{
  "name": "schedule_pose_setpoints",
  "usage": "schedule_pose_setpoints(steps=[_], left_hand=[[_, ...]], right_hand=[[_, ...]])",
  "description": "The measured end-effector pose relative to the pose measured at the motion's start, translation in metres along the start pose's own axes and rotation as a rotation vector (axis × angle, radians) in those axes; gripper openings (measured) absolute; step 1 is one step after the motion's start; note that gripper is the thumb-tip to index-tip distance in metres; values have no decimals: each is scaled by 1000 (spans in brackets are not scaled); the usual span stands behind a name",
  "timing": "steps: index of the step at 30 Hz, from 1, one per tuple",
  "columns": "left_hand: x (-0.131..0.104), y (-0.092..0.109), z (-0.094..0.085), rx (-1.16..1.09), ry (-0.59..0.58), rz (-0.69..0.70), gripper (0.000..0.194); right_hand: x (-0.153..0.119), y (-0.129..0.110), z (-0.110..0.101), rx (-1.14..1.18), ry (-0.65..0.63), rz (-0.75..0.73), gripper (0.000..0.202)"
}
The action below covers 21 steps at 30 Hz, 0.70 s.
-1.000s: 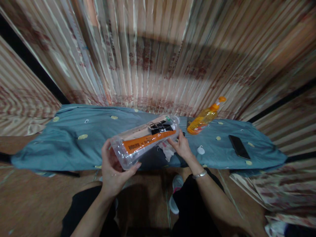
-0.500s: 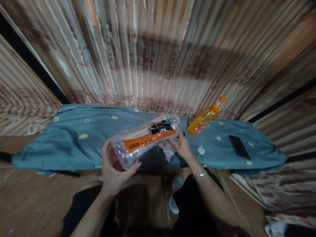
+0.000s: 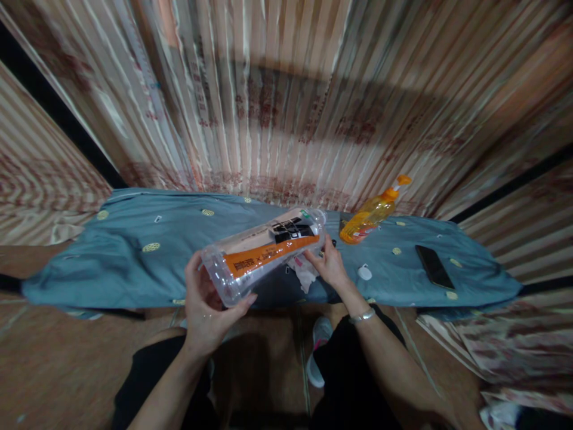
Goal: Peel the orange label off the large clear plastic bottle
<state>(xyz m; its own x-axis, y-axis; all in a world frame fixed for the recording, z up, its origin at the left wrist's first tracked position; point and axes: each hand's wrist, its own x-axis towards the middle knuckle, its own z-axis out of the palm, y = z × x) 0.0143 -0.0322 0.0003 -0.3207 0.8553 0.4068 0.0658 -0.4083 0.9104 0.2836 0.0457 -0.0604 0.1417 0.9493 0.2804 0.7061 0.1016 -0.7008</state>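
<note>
Between my two hands a large clear plastic bottle [image 3: 264,254] lies tilted, its orange, black and white label facing up. My left hand [image 3: 210,304] is wrapped round the bottle's base, with the thumb along its lower edge. At the neck end, my right hand [image 3: 330,263] grips the bottle, some of its fingers hidden beneath it. A crumpled pale tissue or wipe [image 3: 304,276] hangs just below the bottle beside my right hand; whether that hand touches it I cannot tell. A small white cap [image 3: 364,272] rests on the cloth to the right.
The blue patterned cloth [image 3: 120,239] covers a long narrow table. A yellow pump bottle [image 3: 369,216] with an orange top stands behind my right hand. Farther right lies a black phone [image 3: 434,266]. Striped curtains [image 3: 286,107] surround the back and sides.
</note>
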Motion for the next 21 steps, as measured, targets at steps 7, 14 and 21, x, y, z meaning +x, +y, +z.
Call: schedule_pose_setpoints(steps=[7,14,21], left_hand=[[0,4,1,-4,4,-26,89],[0,4,1,9,13,-12,87],[0,3,1,0,17,-36,90]], right_hand=[[0,-1,0,10,8,-12,55],[0,-4,-3,8,-12,0,57],[0,-1,-1,40,1,-15,56]])
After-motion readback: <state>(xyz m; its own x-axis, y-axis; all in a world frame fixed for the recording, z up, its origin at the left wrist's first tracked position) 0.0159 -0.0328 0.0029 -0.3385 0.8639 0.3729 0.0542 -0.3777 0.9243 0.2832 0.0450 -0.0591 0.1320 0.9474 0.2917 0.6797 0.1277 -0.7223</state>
